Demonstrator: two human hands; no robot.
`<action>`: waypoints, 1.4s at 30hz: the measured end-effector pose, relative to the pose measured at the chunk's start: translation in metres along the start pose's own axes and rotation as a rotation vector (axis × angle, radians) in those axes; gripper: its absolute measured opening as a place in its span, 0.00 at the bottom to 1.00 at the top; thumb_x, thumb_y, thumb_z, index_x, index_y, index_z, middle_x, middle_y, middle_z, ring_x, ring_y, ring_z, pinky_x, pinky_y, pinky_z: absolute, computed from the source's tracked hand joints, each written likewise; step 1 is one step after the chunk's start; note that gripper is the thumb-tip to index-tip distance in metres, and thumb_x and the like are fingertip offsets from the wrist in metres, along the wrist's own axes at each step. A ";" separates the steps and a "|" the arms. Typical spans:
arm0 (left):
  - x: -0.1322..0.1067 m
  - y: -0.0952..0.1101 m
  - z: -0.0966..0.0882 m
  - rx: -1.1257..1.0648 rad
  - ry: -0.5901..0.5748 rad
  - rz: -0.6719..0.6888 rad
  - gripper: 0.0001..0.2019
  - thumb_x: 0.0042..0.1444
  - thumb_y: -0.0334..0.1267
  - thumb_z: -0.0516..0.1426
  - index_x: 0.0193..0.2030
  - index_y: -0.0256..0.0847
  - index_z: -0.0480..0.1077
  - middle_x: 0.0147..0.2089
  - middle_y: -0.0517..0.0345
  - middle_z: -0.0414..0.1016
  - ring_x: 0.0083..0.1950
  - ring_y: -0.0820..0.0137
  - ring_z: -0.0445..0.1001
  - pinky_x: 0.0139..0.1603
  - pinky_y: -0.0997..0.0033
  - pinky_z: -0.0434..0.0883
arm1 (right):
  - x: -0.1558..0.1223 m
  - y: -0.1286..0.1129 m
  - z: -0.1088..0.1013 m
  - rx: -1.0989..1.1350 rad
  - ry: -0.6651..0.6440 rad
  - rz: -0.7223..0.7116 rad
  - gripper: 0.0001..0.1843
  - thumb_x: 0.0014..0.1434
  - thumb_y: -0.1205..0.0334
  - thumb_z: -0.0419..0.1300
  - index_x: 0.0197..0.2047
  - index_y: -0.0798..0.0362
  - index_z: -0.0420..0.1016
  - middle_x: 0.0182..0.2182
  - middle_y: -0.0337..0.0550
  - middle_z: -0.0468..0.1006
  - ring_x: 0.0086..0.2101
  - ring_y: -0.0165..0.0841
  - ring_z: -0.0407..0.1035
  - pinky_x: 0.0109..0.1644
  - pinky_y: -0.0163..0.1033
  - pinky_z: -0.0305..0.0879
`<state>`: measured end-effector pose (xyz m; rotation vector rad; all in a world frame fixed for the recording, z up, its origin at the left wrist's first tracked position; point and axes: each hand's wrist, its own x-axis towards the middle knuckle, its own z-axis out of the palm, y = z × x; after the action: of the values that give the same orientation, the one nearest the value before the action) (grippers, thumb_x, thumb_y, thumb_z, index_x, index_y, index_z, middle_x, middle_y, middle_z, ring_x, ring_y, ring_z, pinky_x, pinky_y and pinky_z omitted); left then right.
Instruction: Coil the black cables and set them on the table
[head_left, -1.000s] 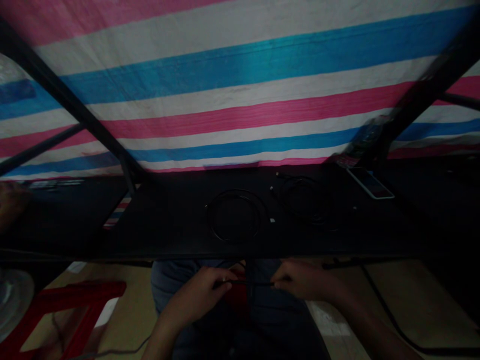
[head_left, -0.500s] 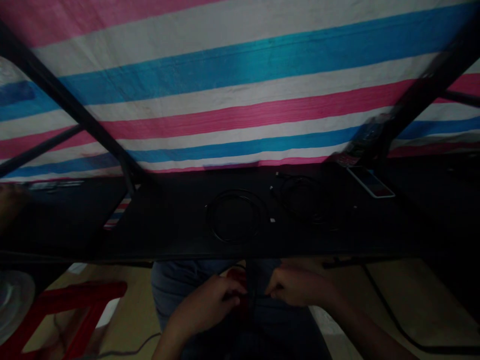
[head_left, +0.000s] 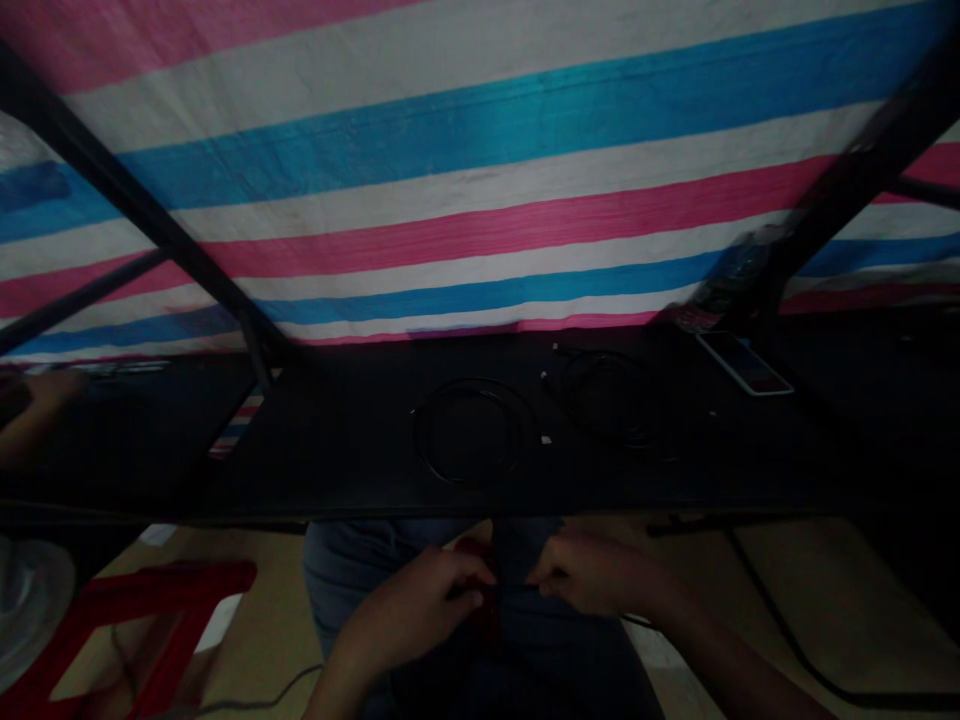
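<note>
Far left, well away from the fingers and low down, a red plastic stool (head_left: 142, 610) stands on the tan floor (head_left: 262, 610), with a round pale fan guard (head_left: 26, 605) just beyond it. Moving right, the left hand (head_left: 412, 605) hangs below the worktop edge over the person's blue jeans (head_left: 337, 570). Its fingers (head_left: 469, 585) are curled closed, pinching a thin black cable (head_left: 510, 589). That short stretch of cable runs across the gap to the right hand (head_left: 600, 575), whose fingers (head_left: 551, 575) are also bent closed on it, so both hands grip the same length with only a small space between them. A patch of red cloth (head_left: 480, 550) shows just behind the fingers, in the person's lap.

Above and ahead of the fingers, the dark worktop (head_left: 322, 480) carries a loose black cable coil (head_left: 469, 430) and, to its right, a second coil (head_left: 604, 395). Further right, a smartphone (head_left: 742, 362) lies flat near a clear plastic bottle (head_left: 731, 275), which is dim and hard to make out. A pink, white and blue striped tarpaulin (head_left: 487, 200) hangs behind the worktop. Right of the right hand, a black floor cable (head_left: 780, 625) trails across the floor.
</note>
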<state>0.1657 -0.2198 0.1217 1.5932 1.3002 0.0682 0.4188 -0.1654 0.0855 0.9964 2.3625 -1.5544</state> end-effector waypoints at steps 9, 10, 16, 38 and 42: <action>0.004 0.008 -0.003 0.029 0.032 -0.026 0.11 0.59 0.32 0.54 0.42 0.42 0.78 0.46 0.57 0.82 0.47 0.65 0.76 0.49 0.67 0.68 | -0.006 -0.011 -0.002 0.048 -0.032 -0.023 0.20 0.59 0.68 0.60 0.52 0.44 0.84 0.37 0.38 0.86 0.33 0.33 0.75 0.36 0.33 0.63; 0.005 0.011 -0.002 0.003 0.001 -0.003 0.11 0.58 0.31 0.54 0.41 0.43 0.79 0.45 0.58 0.82 0.46 0.65 0.77 0.48 0.68 0.68 | -0.004 -0.014 -0.001 0.080 -0.041 -0.049 0.21 0.60 0.68 0.60 0.54 0.43 0.83 0.37 0.37 0.86 0.33 0.33 0.75 0.36 0.33 0.63; -0.001 0.003 -0.005 -0.041 -0.034 0.031 0.14 0.60 0.34 0.57 0.49 0.47 0.80 0.49 0.59 0.83 0.50 0.63 0.78 0.52 0.66 0.70 | 0.001 -0.012 0.002 0.127 -0.022 -0.087 0.23 0.60 0.71 0.59 0.53 0.43 0.84 0.41 0.38 0.87 0.37 0.35 0.78 0.39 0.35 0.65; -0.004 -0.009 -0.006 0.003 -0.015 0.034 0.13 0.61 0.35 0.56 0.49 0.46 0.79 0.51 0.57 0.81 0.52 0.62 0.76 0.53 0.64 0.69 | 0.000 0.001 -0.008 -0.038 -0.010 0.081 0.17 0.57 0.73 0.58 0.42 0.51 0.87 0.38 0.43 0.87 0.37 0.36 0.78 0.36 0.35 0.61; -0.008 -0.012 -0.016 -0.017 0.036 0.041 0.14 0.64 0.35 0.53 0.50 0.45 0.78 0.50 0.57 0.82 0.51 0.63 0.77 0.54 0.64 0.68 | -0.004 0.002 -0.016 -0.138 0.037 0.157 0.15 0.60 0.70 0.58 0.40 0.52 0.87 0.35 0.45 0.87 0.34 0.36 0.77 0.34 0.36 0.60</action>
<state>0.1448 -0.2171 0.1250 1.6104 1.2917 0.1340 0.4270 -0.1531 0.0934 1.1557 2.3160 -1.3098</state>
